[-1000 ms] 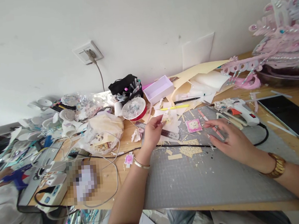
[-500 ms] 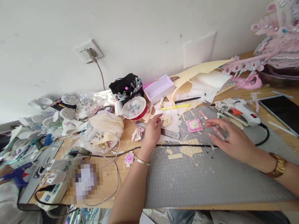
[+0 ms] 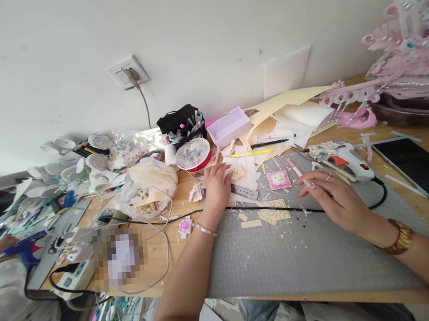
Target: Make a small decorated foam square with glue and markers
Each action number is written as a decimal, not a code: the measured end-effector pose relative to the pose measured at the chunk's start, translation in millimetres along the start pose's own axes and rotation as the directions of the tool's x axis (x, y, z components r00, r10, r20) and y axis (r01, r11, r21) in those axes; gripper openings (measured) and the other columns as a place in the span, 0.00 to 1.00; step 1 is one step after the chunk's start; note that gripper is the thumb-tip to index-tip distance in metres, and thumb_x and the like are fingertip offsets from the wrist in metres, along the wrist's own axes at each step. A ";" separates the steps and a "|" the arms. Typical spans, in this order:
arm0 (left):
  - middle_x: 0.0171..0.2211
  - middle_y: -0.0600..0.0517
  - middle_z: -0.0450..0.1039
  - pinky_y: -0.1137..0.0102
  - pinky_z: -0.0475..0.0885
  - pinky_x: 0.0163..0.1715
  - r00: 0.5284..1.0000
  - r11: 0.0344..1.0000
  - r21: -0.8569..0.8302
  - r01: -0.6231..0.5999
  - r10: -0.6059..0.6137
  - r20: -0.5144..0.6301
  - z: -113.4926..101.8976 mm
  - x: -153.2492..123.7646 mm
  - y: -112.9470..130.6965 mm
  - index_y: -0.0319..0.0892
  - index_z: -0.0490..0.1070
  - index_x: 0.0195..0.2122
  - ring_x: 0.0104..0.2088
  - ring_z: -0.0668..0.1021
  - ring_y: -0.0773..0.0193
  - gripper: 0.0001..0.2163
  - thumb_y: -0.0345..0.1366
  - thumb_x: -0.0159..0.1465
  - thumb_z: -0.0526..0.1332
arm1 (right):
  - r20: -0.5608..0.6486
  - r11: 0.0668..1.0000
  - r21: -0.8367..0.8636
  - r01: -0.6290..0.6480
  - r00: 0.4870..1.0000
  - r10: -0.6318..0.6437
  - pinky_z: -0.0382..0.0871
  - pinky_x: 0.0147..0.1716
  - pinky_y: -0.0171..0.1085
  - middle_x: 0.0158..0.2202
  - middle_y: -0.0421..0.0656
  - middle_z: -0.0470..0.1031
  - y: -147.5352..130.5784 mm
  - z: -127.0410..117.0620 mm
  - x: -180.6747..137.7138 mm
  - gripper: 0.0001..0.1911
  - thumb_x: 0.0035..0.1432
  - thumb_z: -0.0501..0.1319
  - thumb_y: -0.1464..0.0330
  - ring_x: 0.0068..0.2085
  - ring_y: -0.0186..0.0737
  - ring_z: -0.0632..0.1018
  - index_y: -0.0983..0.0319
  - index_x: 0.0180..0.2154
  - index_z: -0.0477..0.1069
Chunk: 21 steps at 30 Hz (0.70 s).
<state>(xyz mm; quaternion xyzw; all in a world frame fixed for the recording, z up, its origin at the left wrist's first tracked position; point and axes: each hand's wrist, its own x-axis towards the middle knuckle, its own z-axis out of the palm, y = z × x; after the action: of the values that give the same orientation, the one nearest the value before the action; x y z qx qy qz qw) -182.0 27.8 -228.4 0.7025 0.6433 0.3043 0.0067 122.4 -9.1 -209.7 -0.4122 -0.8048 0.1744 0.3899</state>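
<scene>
My left hand (image 3: 218, 185) is over the metal ruler (image 3: 244, 192), its fingers loosely bent and not visibly gripping anything. Just beyond its fingertips is a cream piece with a drawn smiling face (image 3: 237, 172). My right hand (image 3: 331, 197) has its fingers drawn together over the lower part of a pink pen-like stick (image 3: 292, 165), whose upper end still shows on the mat. Left of that hand lies a square piece with a pink border and a smiling face (image 3: 278, 180). Cream patterned scraps (image 3: 275, 212) are between the hands, on the grey cutting mat (image 3: 279, 263).
A glue gun (image 3: 345, 159) and a phone (image 3: 413, 165) lie at the right; the black cord (image 3: 261, 208) crosses the mat. Behind are a lilac box (image 3: 230, 128), a yellow pen (image 3: 252, 153) and a pen case (image 3: 181, 126). A co-worker's hand (image 3: 3, 246) is far left.
My right hand's fingers have come together over the pink stick, where they were spread before. My left hand has shifted slightly left, its fingers closer together. The face pieces have stayed put.
</scene>
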 end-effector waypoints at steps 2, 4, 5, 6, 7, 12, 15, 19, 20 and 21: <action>0.47 0.47 0.79 0.56 0.69 0.55 0.997 0.998 -0.034 0.043 -0.045 -0.058 -2.4 2.5 -3.9 0.43 0.79 0.45 0.50 0.76 0.52 0.11 0.28 0.63 0.61 | -0.005 1.000 -0.006 -0.017 1.000 0.017 0.71 0.44 0.45 0.38 0.45 0.80 2.0 0.6 -1.4 0.19 0.70 0.50 0.66 0.43 0.46 0.79 0.56 0.29 0.74; 0.43 0.47 0.80 0.57 0.69 0.53 0.987 0.990 -0.090 0.105 -0.114 -0.109 -6.5 6.3 -9.3 0.42 0.79 0.43 0.48 0.77 0.53 0.09 0.30 0.64 0.61 | -0.019 0.999 -0.007 -0.049 0.999 0.049 0.71 0.45 0.46 0.39 0.45 0.80 3.4 2.3 -2.7 0.16 0.69 0.51 0.66 0.44 0.47 0.79 0.56 0.32 0.74; 0.41 0.47 0.80 0.58 0.70 0.52 0.981 0.984 -0.119 0.132 -0.147 -0.127 -9.0 8.4 -12.1 0.41 0.79 0.42 0.47 0.77 0.54 0.08 0.31 0.64 0.61 | -0.030 0.997 -0.007 -0.075 0.997 0.075 0.71 0.46 0.46 0.41 0.45 0.80 3.8 3.2 -3.0 0.13 0.69 0.52 0.65 0.44 0.47 0.79 0.56 0.37 0.75; 0.40 0.48 0.79 0.59 0.70 0.51 0.975 0.978 -0.142 0.153 -0.173 -0.140 -11.6 10.4 -14.8 0.41 0.78 0.40 0.46 0.77 0.55 0.07 0.31 0.64 0.61 | -0.044 0.995 -0.007 -0.104 0.994 0.104 0.72 0.46 0.47 0.42 0.46 0.79 3.8 4.0 -3.0 0.11 0.68 0.54 0.65 0.44 0.47 0.79 0.56 0.42 0.74; 0.38 0.48 0.79 0.60 0.70 0.51 0.969 0.973 -0.155 0.172 -0.195 -0.152 -14.0 12.0 -17.1 0.42 0.79 0.39 0.44 0.77 0.56 0.07 0.32 0.64 0.61 | -0.062 0.991 -0.003 -0.131 0.990 0.130 0.72 0.47 0.47 0.44 0.46 0.79 3.6 4.5 -2.7 0.11 0.67 0.55 0.66 0.44 0.47 0.79 0.56 0.47 0.73; 0.33 0.50 0.77 0.61 0.70 0.48 0.952 0.964 -0.145 0.224 -0.248 -0.177 -20.0 13.5 -19.1 0.42 0.79 0.35 0.41 0.77 0.56 0.05 0.31 0.61 0.63 | -0.046 0.985 0.112 -0.129 0.990 0.135 0.72 0.44 0.44 0.40 0.43 0.79 0.9 0.1 -0.3 0.09 0.65 0.54 0.68 0.42 0.45 0.79 0.54 0.39 0.74; 0.32 0.50 0.77 0.61 0.70 0.48 0.969 0.976 -0.128 0.175 -0.194 -0.153 -20.5 12.2 -12.7 0.42 0.78 0.33 0.40 0.77 0.57 0.04 0.30 0.60 0.63 | 0.047 0.969 0.195 -0.150 0.988 0.144 0.71 0.35 0.41 0.30 0.41 0.77 -0.3 -4.4 -2.3 0.12 0.65 0.52 0.67 0.33 0.42 0.78 0.55 0.31 0.71; 0.32 0.52 0.77 0.63 0.70 0.46 0.997 0.983 -0.170 0.076 -0.073 0.023 -33.4 12.8 2.1 0.43 0.77 0.29 0.39 0.77 0.59 0.03 0.29 0.59 0.66 | 0.172 0.944 0.219 -0.248 0.962 0.212 0.67 0.25 0.38 0.23 0.39 0.73 -0.9 -6.9 -5.8 0.14 0.67 0.52 0.60 0.25 0.40 0.74 0.56 0.36 0.73; 0.31 0.52 0.76 0.64 0.71 0.45 0.994 0.981 -0.185 0.053 -0.033 0.107 -40.1 12.2 7.5 0.43 0.77 0.29 0.39 0.77 0.60 0.03 0.28 0.59 0.66 | 0.180 0.942 0.204 -0.266 0.956 0.231 0.66 0.24 0.38 0.22 0.39 0.73 -1.0 -7.0 -5.8 0.15 0.67 0.52 0.58 0.24 0.39 0.74 0.57 0.36 0.74; 0.31 0.52 0.76 0.65 0.71 0.44 0.975 0.980 -0.198 0.026 0.019 0.222 -47.7 10.3 14.1 0.43 0.77 0.29 0.38 0.77 0.60 0.03 0.29 0.58 0.67 | 0.174 0.943 0.185 -0.277 0.953 0.246 0.65 0.24 0.38 0.22 0.39 0.73 -1.2 -7.1 -5.3 0.16 0.66 0.53 0.57 0.23 0.39 0.74 0.57 0.35 0.74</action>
<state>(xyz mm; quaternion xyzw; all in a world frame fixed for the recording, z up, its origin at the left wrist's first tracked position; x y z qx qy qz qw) -190.3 16.5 -179.6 0.7267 0.6060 0.2867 0.1499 129.1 -14.4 -207.0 -0.4587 -0.7468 0.3380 0.3430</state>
